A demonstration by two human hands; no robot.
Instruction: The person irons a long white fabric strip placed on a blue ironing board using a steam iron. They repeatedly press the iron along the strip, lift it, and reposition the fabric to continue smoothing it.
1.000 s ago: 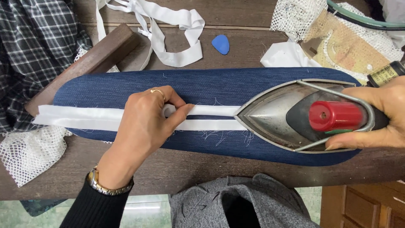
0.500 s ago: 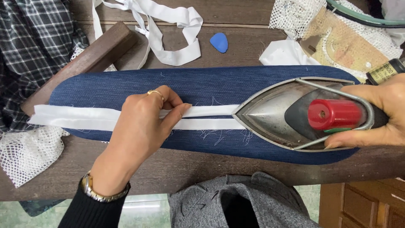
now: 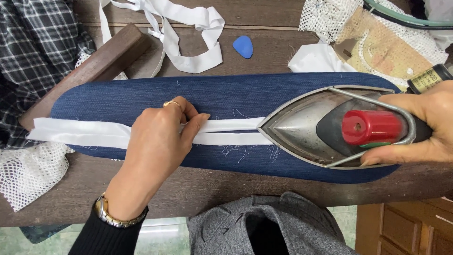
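A long pressing board covered in dark blue denim (image 3: 236, 97) lies across a wooden table. Along its middle runs a white fabric strip (image 3: 80, 132), folded lengthwise. My left hand (image 3: 158, 141), with a ring and a wristwatch, presses the strip flat with its fingertips near the board's centre. My right hand (image 3: 432, 127) grips the handle of a metal iron (image 3: 306, 127) with a red knob. The iron's tip points left and rests on the strip, a short gap from my left fingers.
Loose white strips (image 3: 188, 28), a blue tailor's chalk (image 3: 243, 46) and a wooden block (image 3: 89, 71) lie behind the board. White mesh fabric (image 3: 28, 172) sits at the left and upper right, plaid cloth (image 3: 33, 42) at far left, grey garment (image 3: 269, 226) at the front edge.
The iron has stayed at the right end of the board. My left hand has shifted slightly along the strip, which has drawn a little to the left.
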